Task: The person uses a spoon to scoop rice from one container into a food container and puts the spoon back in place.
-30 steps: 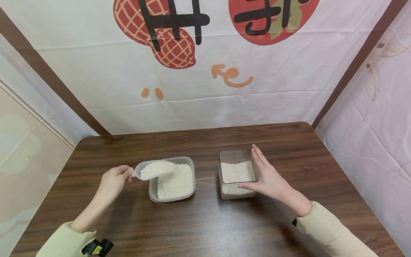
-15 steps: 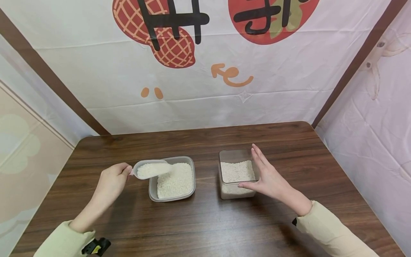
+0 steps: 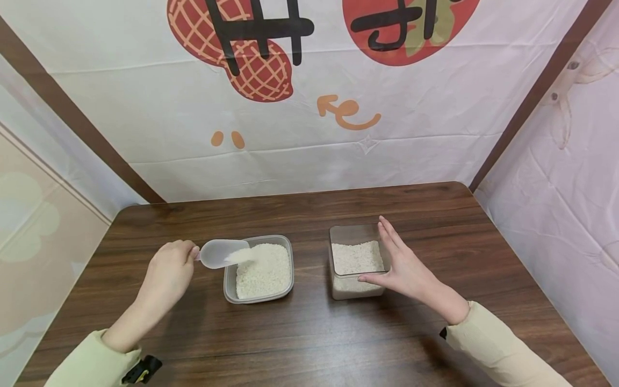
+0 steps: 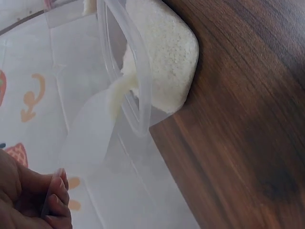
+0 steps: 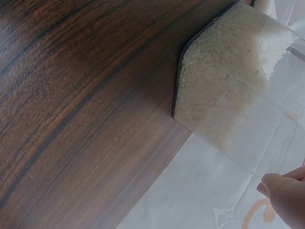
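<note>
My left hand (image 3: pixel 166 271) grips the handle of a translucent scoop (image 3: pixel 216 252), tilted over the left rim of a clear plastic tub (image 3: pixel 292 269). White rice (image 3: pixel 265 271) fills much of that tub, and more slides off the scoop's tip onto it; in the left wrist view the falling stream (image 4: pixel 119 93) blurs. My right hand (image 3: pixel 411 274) spans the right side of a square clear container (image 3: pixel 333 269), fingers straight toward the back corner, thumb on the front rim. Rice (image 5: pixel 219 76) lies inside this container, seen through its wall in the right wrist view.
Both containers stand apart on a dark wooden table (image 3: pixel 309 344). Behind its far edge hangs a white printed cloth (image 3: pixel 300 166), with another cloth at the right (image 3: pixel 556 188).
My left hand has turned the scoop over and drawn it slightly left; the rice heaped in it has poured into the tub. My right hand stays put.
</note>
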Demonstrator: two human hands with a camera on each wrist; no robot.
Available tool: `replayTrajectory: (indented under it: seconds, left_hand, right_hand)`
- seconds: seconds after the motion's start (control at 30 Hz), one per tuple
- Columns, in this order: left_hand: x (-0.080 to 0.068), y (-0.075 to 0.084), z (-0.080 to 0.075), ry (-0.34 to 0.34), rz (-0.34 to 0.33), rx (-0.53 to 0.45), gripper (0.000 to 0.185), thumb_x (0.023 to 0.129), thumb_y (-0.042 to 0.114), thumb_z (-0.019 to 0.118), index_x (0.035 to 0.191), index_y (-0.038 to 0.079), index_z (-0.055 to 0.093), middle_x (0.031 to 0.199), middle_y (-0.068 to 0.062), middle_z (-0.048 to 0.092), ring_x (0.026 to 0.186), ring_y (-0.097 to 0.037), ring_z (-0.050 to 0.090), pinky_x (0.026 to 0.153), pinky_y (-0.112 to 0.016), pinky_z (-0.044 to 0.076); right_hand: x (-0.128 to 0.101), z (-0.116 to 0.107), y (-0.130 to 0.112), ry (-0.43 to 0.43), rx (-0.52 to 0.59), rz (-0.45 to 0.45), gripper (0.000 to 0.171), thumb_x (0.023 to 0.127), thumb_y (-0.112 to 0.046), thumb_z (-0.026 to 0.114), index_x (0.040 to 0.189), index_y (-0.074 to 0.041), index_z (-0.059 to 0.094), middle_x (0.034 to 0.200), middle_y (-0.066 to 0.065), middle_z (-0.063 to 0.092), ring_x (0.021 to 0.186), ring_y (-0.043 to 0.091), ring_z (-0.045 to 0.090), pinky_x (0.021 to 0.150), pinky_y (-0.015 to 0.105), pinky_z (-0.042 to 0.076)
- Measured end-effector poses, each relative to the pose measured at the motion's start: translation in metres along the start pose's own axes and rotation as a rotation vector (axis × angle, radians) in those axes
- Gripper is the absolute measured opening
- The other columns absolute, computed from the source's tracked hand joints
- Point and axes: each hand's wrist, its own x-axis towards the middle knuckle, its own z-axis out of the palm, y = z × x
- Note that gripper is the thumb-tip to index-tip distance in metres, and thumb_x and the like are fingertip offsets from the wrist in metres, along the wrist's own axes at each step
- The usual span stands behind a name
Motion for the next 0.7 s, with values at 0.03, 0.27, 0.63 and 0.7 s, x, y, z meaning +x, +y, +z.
replayTrajectory:
  seconds: [0.03, 0.27, 0.63, 0.7]
  left_hand:
    - [0.000, 0.001, 0.000, 0.007, 0.011, 0.006, 0.017, 0.088, 0.001, 0.049, 0.074, -0.002, 0.057, 0.062, -0.004, 0.046, 0.061, -0.021, 0.042, 0.058, -0.037, 0.035]
    - [0.002, 0.007, -0.004, 0.054, 0.058, 0.020, 0.014, 0.086, -0.001, 0.050, 0.075, -0.004, 0.057, 0.062, -0.004, 0.047, 0.061, -0.021, 0.041, 0.058, -0.037, 0.035]
    - [0.007, 0.016, -0.007, 0.074, 0.069, 0.023, 0.016, 0.086, -0.001, 0.050, 0.071, -0.003, 0.056, 0.061, -0.005, 0.048, 0.061, -0.023, 0.042, 0.058, -0.039, 0.036]
    - [0.009, 0.019, -0.007, 0.072, 0.066, 0.019, 0.016, 0.086, 0.000, 0.050, 0.072, -0.003, 0.056, 0.062, -0.006, 0.049, 0.062, -0.024, 0.043, 0.058, -0.039, 0.036]
  right_hand:
    - [0.000, 0.000, 0.000, -0.001, 0.000, 0.001, 0.112, 0.067, -0.057, 0.071, 0.145, -0.003, 0.010, 0.152, 0.003, 0.004, 0.131, 0.032, 0.027, 0.099, 0.048, 0.032]
    - [0.000, -0.001, -0.001, -0.004, 0.007, 0.009, 0.112, 0.067, -0.057, 0.070, 0.145, -0.004, 0.009, 0.152, 0.004, 0.005, 0.132, 0.032, 0.026, 0.099, 0.048, 0.032]
    - [0.000, -0.001, -0.001, -0.009, 0.015, 0.014, 0.112, 0.067, -0.059, 0.069, 0.145, -0.004, 0.010, 0.152, 0.002, 0.004, 0.131, 0.032, 0.027, 0.099, 0.048, 0.032]
    - [0.000, -0.001, -0.001, -0.008, 0.017, 0.014, 0.112, 0.067, -0.059, 0.069, 0.145, -0.004, 0.010, 0.152, 0.002, 0.004, 0.131, 0.031, 0.027, 0.099, 0.048, 0.032]
